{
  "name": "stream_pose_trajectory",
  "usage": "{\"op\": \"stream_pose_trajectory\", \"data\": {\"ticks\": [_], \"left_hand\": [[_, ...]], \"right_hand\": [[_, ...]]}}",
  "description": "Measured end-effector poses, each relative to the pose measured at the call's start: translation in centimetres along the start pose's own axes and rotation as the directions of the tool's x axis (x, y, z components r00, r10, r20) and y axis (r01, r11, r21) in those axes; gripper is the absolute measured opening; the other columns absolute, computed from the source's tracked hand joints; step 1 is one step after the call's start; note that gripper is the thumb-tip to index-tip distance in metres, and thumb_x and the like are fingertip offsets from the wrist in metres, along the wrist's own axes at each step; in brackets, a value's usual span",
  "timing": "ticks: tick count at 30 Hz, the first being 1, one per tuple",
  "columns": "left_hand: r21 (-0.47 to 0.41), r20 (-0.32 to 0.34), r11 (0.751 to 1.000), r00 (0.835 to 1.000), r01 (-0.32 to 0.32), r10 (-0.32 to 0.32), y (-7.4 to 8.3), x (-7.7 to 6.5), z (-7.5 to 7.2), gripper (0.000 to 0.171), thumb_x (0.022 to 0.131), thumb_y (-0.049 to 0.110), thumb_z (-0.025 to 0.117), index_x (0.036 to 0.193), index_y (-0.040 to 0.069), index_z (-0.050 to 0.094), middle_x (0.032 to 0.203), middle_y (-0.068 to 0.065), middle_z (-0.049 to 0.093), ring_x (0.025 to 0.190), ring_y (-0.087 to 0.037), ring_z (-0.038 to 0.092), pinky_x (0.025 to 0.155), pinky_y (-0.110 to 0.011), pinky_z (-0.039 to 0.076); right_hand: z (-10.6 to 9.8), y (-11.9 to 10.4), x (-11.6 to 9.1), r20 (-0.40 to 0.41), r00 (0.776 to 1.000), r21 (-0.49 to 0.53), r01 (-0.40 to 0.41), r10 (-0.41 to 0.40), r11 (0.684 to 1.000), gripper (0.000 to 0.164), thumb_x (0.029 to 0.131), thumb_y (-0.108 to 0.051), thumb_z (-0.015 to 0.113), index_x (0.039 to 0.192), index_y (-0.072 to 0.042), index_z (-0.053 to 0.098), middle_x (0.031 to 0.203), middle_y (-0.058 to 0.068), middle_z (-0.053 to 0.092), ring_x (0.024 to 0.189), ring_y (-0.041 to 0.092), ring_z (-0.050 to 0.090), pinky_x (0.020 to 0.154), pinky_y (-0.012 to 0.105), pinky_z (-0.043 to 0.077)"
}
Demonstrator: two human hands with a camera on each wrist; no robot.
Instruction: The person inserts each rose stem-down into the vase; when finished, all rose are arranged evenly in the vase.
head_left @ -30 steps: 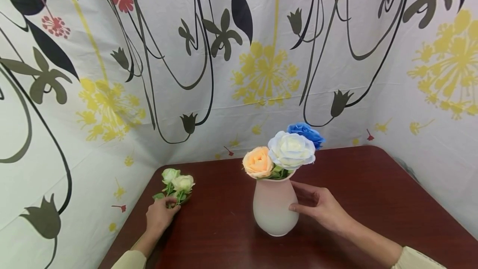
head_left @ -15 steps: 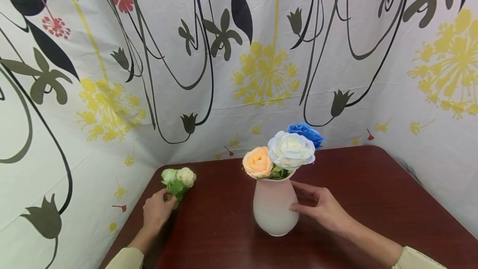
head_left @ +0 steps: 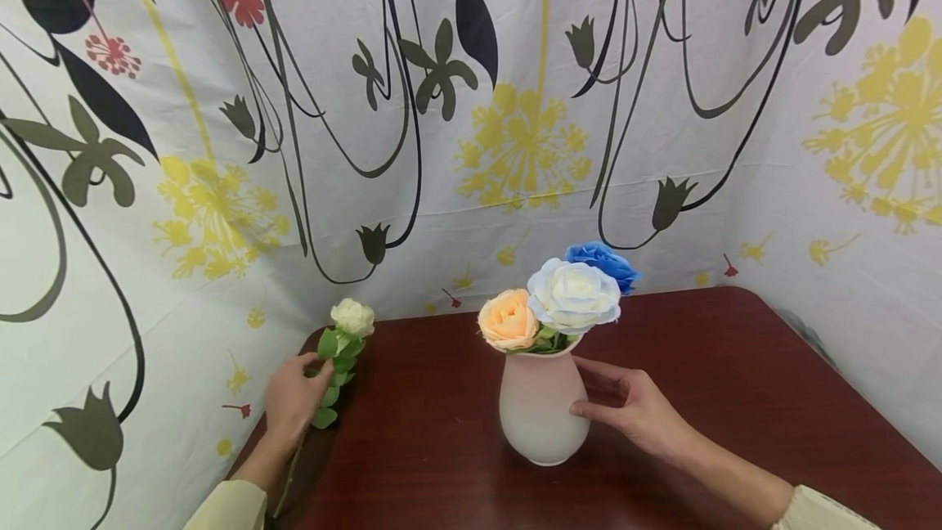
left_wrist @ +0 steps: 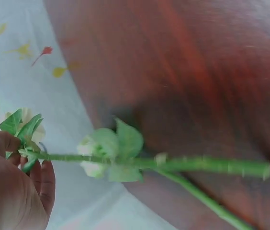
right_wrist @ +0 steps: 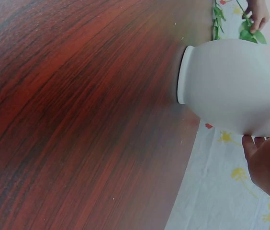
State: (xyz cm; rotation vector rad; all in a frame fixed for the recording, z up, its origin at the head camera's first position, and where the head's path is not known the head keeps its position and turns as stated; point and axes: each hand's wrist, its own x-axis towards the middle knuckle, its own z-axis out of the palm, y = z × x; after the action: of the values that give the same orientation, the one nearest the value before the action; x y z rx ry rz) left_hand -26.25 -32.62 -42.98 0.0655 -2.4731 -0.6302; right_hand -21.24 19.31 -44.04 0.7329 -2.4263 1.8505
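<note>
On the left of the head view my left hand (head_left: 293, 399) pinches the stem of a cream-white rose (head_left: 353, 317) just below its bloom. Its thick green stem (left_wrist: 211, 166) stretches across the left wrist view, raised over the table. Beneath that stem lies another pale green-white rose (left_wrist: 93, 148), partly covered. My right hand (head_left: 651, 415) grips the side of a pink-and-white vase (head_left: 543, 415), thumb in front and fingers behind. The vase stands upright on the table and bears a peach rose (head_left: 508, 320), a bluish-white rose (head_left: 574, 297) and a blue rose (head_left: 603, 264).
A dark red wood-grain table (head_left: 434, 399) carries everything. Patterned white cloth (head_left: 441, 145) with printed flowers hangs behind it and along both sides, close to the table's edges.
My left hand has drawn one cream-white rose away from the other pale one and raised it slightly, moving left. The right hand and the vase have stayed in place.
</note>
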Motion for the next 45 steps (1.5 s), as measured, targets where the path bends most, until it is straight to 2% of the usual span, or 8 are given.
{"op": "stream_pose_trajectory", "data": {"ticks": [7, 16, 21, 27, 29, 34, 40, 45], "left_hand": [[-0.143, 0.033, 0.987, 0.997, 0.070, -0.066, 1.7, 1.3, -2.1, 0.025, 0.101, 0.029, 0.076, 0.105, 0.005, 0.081, 0.097, -0.016, 0.079, 0.081, -0.032, 0.075, 0.070, -0.040, 0.058], [-0.362, 0.135, 0.904, 0.972, 0.227, -0.190, 4.5, 2.8, -4.3, 0.050, 0.104, 0.049, 0.067, 0.130, 0.007, 0.075, 0.130, -0.015, 0.073, 0.114, -0.030, 0.072, 0.082, -0.024, 0.059], [-0.565, 0.165, 0.766, 0.952, 0.307, -0.260, 6.2, 3.6, -5.1, 0.051, 0.102, 0.046, 0.073, 0.130, 0.003, 0.073, 0.112, -0.001, 0.076, 0.096, -0.014, 0.074, 0.075, -0.020, 0.058], [-0.816, 0.220, 0.470, 0.933, 0.336, -0.284, 8.6, 4.3, -6.0, 0.041, 0.101, 0.026, 0.076, 0.133, 0.002, 0.068, 0.107, 0.008, 0.074, 0.090, -0.008, 0.073, 0.085, -0.025, 0.061], [-0.856, 0.236, 0.394, 0.931, 0.334, -0.277, 9.2, 4.5, -6.3, 0.039, 0.102, 0.023, 0.075, 0.135, 0.005, 0.067, 0.112, 0.008, 0.073, 0.095, -0.008, 0.073, 0.088, -0.025, 0.061], [-0.909, 0.252, 0.274, 0.938, 0.314, -0.240, 11.0, 5.0, -7.1, 0.040, 0.104, 0.019, 0.070, 0.142, 0.008, 0.061, 0.115, 0.006, 0.074, 0.101, -0.009, 0.072, 0.093, -0.026, 0.059], [-0.960, 0.249, 0.067, 0.939, 0.272, -0.238, 13.6, 5.8, -8.0, 0.039, 0.105, 0.012, 0.068, 0.142, 0.008, 0.060, 0.126, -0.005, 0.069, 0.103, -0.016, 0.073, 0.095, -0.030, 0.059], [-0.981, 0.188, 0.007, 0.956, 0.194, -0.225, 16.0, 6.6, -8.7, 0.041, 0.105, 0.012, 0.067, 0.146, 0.009, 0.060, 0.132, -0.009, 0.066, 0.100, -0.017, 0.074, 0.093, -0.029, 0.060]], "right_hand": [[0.0, 0.0, 0.0, 0.000, 1.000, 0.005, -0.004, 0.004, 1.000, 0.064, 0.096, -0.020, 0.083, 0.152, -0.006, 0.057, 0.151, 0.014, 0.060, 0.132, 0.034, 0.064, 0.097, 0.037, 0.060], [-0.1, 0.2, 0.0, -0.002, 1.000, -0.010, 0.007, -0.007, 1.000, 0.063, 0.096, -0.021, 0.083, 0.152, -0.007, 0.058, 0.150, 0.013, 0.061, 0.131, 0.033, 0.065, 0.099, 0.045, 0.059], [0.0, 0.1, 0.0, -0.001, 1.000, -0.001, -0.007, 0.007, 1.000, 0.064, 0.096, -0.021, 0.083, 0.152, -0.007, 0.057, 0.150, 0.014, 0.061, 0.131, 0.035, 0.064, 0.097, 0.036, 0.060], [0.0, 0.0, 0.0, -0.003, 1.000, 0.003, -0.012, 0.012, 1.000, 0.064, 0.096, -0.021, 0.083, 0.152, -0.006, 0.057, 0.150, 0.015, 0.060, 0.132, 0.035, 0.063, 0.097, 0.036, 0.060], [0.0, 0.0, 0.0, -0.003, 1.000, 0.001, -0.011, 0.011, 1.000, 0.064, 0.096, -0.021, 0.083, 0.152, -0.006, 0.057, 0.150, 0.014, 0.061, 0.132, 0.035, 0.064, 0.097, 0.035, 0.060], [0.0, 0.0, -0.1, -0.005, 1.000, 0.000, -0.010, 0.010, 1.000, 0.063, 0.096, -0.020, 0.083, 0.152, -0.005, 0.058, 0.150, 0.015, 0.061, 0.132, 0.034, 0.064, 0.097, 0.036, 0.060], [0.1, -0.1, -0.1, -0.008, 1.000, 0.001, -0.012, 0.012, 1.000, 0.063, 0.096, -0.020, 0.083, 0.152, -0.005, 0.058, 0.150, 0.015, 0.061, 0.131, 0.035, 0.064, 0.097, 0.035, 0.060], [0.1, -0.2, -0.1, -0.006, 1.000, 0.008, -0.017, 0.017, 1.000, 0.063, 0.096, -0.020, 0.083, 0.152, -0.005, 0.058, 0.150, 0.015, 0.061, 0.132, 0.035, 0.064, 0.096, 0.033, 0.060]]}}
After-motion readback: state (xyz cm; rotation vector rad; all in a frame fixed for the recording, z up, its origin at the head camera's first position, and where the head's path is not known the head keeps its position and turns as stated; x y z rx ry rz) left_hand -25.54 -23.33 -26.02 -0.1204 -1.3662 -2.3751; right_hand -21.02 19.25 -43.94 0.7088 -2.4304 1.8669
